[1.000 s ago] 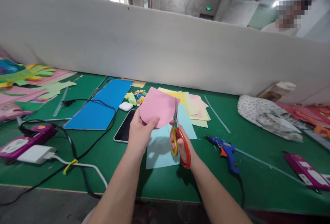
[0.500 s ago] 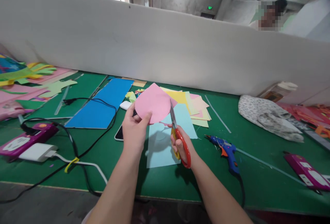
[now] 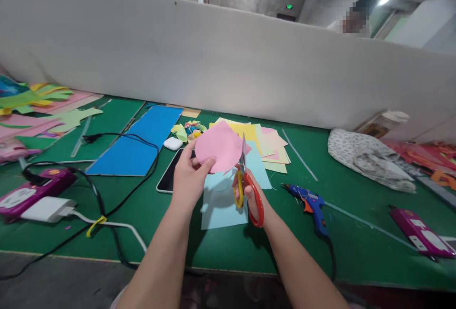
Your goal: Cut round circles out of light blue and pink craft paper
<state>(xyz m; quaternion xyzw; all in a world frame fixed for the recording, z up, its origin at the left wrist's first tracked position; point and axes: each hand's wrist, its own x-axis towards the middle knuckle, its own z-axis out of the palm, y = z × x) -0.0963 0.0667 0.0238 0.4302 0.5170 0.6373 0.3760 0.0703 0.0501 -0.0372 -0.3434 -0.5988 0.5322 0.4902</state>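
Observation:
My left hand (image 3: pixel 189 178) pinches the lower left edge of a rounded pink paper piece (image 3: pixel 219 146), held up above the green table (image 3: pixel 228 247). My right hand (image 3: pixel 253 195) grips red and yellow scissors (image 3: pixel 245 183), fingers through the handles, blades pointing up at the pink paper's right edge. A thin pink sliver hangs at the paper's lower edge beside the blades. Under both hands lies a light blue sheet (image 3: pixel 228 195).
Yellow, pink and green sheets (image 3: pixel 270 145), a phone (image 3: pixel 170 177), a white earbud case (image 3: pixel 173 144) and a blue board (image 3: pixel 137 140) lie behind. A blue glue gun (image 3: pixel 309 204) lies right, cables and chargers (image 3: pixel 46 207) left. Patterned cloth (image 3: pixel 370 159) far right. A person stands beyond the white partition.
The pink paper has been turned in my left hand and looks rounder. The scissors stayed at its right edge, cutting along it. The person beyond the partition moved left.

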